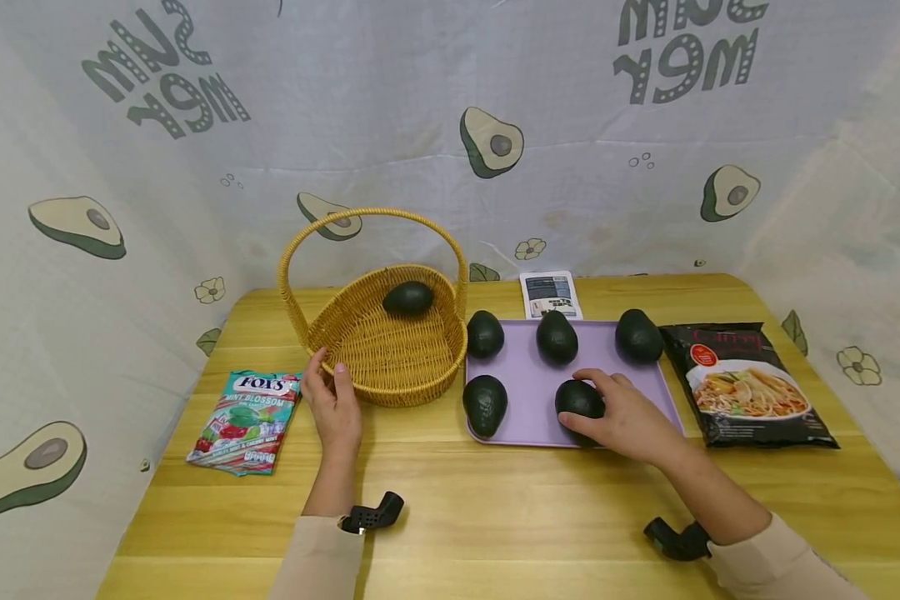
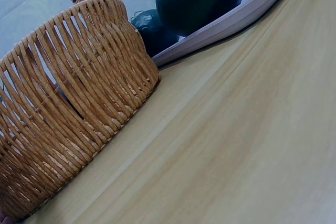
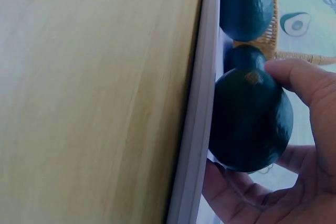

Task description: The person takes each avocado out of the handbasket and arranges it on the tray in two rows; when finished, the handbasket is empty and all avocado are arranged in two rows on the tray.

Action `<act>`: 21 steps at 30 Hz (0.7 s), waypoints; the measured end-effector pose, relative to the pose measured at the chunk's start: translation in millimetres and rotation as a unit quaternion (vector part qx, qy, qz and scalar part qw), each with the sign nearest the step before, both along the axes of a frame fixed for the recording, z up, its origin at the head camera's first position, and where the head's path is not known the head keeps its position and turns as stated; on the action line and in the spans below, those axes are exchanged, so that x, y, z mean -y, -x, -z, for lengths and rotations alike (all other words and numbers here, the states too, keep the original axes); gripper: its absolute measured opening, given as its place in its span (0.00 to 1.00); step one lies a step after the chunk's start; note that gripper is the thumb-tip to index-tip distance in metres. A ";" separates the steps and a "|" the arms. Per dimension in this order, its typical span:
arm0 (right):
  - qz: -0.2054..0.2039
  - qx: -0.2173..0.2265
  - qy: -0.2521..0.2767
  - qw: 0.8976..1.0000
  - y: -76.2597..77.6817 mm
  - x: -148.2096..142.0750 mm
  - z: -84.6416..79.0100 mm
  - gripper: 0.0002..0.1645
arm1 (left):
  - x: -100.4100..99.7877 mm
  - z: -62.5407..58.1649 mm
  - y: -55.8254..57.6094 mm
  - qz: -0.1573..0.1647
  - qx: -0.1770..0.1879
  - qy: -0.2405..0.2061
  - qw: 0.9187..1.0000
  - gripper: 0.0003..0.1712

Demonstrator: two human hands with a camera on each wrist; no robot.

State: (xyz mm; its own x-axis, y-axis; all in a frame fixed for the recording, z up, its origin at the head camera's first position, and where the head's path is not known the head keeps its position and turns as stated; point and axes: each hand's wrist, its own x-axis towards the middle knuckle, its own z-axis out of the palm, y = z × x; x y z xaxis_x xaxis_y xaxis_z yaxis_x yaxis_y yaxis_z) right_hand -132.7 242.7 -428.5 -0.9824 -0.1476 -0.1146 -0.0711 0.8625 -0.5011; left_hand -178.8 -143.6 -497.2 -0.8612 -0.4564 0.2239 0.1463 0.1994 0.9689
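In the head view my right hand grips a dark green avocado at the front of a lilac tray. The right wrist view has the thumb on one side of this avocado and the fingers round the other. Several more avocados, such as the front-left one, sit on the tray. My left hand touches the front-left side of a yellow wicker basket, its thumb and fingertips up at the rim. A single avocado lies inside the basket, towards the back.
A candy bag lies left of the basket, and a black noodle packet is beside the tray's right edge. Behind the tray lies a small white and dark packet. The basket's tall handle arches above it. A printed cloth hangs behind the wooden table.
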 end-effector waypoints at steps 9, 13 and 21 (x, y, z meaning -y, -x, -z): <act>-0.021 -0.016 0.015 1.000 0.9 -2.4 0.4 0.45 | -0.1 0.8 0.3 -0.003 -0.005 -0.001 1.000 0.26; -0.036 -0.017 0.024 0.999 2.1 -3.4 0.0 0.42 | -1.2 -0.8 -0.1 -0.003 -0.006 -0.006 1.000 0.26; -0.026 -0.008 0.038 0.999 2.7 -1.1 2.0 0.41 | -0.4 1.5 0.7 0.001 -0.013 0.004 1.000 0.27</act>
